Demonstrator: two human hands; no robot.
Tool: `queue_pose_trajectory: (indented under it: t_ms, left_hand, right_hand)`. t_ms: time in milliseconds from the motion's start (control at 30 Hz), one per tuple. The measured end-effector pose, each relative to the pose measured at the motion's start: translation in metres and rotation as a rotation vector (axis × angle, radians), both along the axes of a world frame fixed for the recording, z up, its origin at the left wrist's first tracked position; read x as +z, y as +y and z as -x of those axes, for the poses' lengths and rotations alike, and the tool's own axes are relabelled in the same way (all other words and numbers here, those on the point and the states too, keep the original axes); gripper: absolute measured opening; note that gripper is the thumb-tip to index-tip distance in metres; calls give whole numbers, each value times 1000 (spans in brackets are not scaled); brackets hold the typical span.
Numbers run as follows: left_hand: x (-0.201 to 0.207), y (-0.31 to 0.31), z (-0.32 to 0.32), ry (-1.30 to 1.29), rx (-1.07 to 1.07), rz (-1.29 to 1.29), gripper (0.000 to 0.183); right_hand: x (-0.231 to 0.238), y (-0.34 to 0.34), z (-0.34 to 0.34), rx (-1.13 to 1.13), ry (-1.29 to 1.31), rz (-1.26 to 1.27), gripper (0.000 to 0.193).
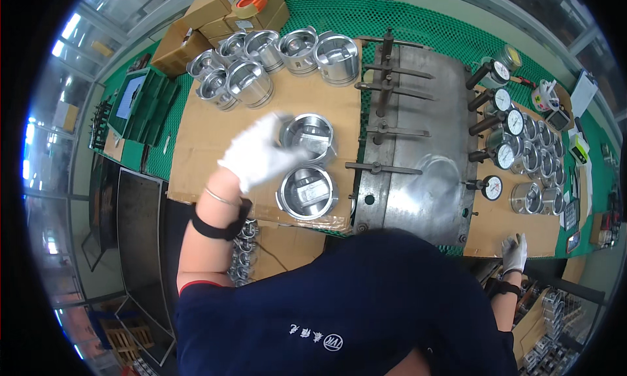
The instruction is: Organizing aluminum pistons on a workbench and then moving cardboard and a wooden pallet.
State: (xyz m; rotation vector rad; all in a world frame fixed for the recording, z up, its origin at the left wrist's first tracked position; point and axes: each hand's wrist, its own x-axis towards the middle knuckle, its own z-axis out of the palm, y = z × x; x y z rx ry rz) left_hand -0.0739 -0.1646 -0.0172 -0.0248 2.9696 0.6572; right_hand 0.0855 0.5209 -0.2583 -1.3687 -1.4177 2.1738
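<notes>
My left hand (pixel 260 152), in a white glove, has its thumb and fingers around the near side and rim of a silver piston (pixel 310 135), which stands with its hollow end up. Just in front of it, closer to me, stands another piston (pixel 307 193) of the same kind, not held. Both are on the cardboard sheet (pixel 196 134) left of the steel plate. Far to the right, my gloved right hand (pixel 514 253) lies at the front edge of the right cardboard, fingers stretched out, with nothing seen in it.
Several pistons (pixel 250 83) stand at the back left; more (pixel 526 198) stand at the right. Between lies a steel plate (pixel 424 134) with clamp bars and several dial gauges (pixel 514 122) along its right edge. Green crates (pixel 145 108) and cardboard boxes (pixel 179 47) sit at the left.
</notes>
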Motion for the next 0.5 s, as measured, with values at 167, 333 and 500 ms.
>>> queue_pose_trajectory:
  t_ms: [167,333,500]
  left_hand:
    - [-11,-103,98,-1,483,393,66]
    - [-68,-162,167,-186,462,545,73]
    - [-69,-168,189,-373,531,554,59]
  right_hand:
    - [23,-51,-8,43,-29,-96,47]
    - [24,-59,-60,73,-63,-87,46]
    - [22,-67,-112,-107,-111,-122,48]
